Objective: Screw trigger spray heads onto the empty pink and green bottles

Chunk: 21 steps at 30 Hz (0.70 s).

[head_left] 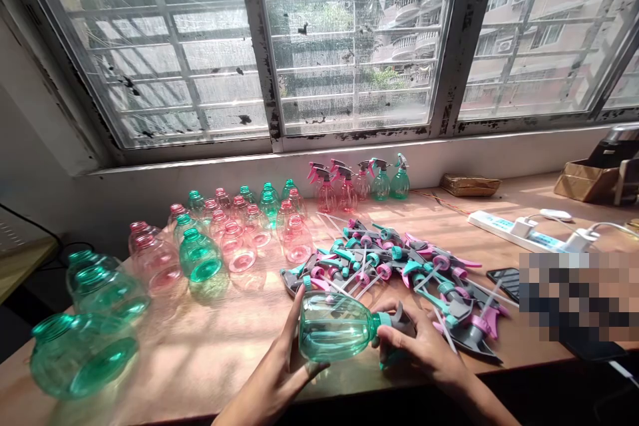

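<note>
A clear green spray bottle lies sideways in the air between my hands, near the front edge of the table. My left hand is wrapped around its rounded base, fingers on the far side and thumb below. At the neck, my right hand grips the teal collar and grey trigger sprayer head; a straw shows inside the bottle. Part of the head is hidden by my right fingers. Just beyond lies a heap of loose trigger sprayer heads in grey, pink and teal, with white straws.
Several open green and pink bottles stand to the left. Several bottles with heads fitted line the wall below the window. At right are a power strip with plugs, a phone, a brown packet and a cardboard box.
</note>
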Available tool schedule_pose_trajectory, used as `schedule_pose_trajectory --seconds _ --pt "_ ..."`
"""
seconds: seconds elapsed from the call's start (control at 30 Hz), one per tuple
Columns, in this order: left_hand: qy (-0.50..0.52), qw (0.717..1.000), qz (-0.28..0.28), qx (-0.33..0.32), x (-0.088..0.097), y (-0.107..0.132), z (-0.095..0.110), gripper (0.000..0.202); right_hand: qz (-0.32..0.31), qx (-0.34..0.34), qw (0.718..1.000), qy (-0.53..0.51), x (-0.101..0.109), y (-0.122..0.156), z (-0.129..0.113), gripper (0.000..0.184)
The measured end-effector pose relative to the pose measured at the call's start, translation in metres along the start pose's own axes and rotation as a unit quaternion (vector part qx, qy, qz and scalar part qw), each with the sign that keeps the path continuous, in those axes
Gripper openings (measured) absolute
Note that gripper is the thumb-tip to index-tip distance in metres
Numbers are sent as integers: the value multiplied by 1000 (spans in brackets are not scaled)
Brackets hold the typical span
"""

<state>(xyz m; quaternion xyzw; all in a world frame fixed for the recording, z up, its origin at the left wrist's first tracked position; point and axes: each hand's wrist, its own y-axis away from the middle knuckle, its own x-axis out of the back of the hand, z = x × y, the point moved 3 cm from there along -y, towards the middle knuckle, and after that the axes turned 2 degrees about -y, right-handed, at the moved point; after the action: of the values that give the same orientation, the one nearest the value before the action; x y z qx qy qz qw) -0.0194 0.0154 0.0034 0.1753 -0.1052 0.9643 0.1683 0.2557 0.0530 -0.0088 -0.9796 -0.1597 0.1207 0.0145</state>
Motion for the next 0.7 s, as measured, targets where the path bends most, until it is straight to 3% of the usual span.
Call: schedule_pose_trajectory --seconds 0.1,0.33,0.7 --pt "3 1000 -10 23 1 0 2 111 1 -4 1000 -4 0 0 -1 49" --pt "-20 999 -27 13 6 1 1 86 1 -13 1000 -13 0 0 -1 51" --pt "-11 1000 -21 0 0 3 -4 99 -2 -15 1000 8 0 0 -6 49"
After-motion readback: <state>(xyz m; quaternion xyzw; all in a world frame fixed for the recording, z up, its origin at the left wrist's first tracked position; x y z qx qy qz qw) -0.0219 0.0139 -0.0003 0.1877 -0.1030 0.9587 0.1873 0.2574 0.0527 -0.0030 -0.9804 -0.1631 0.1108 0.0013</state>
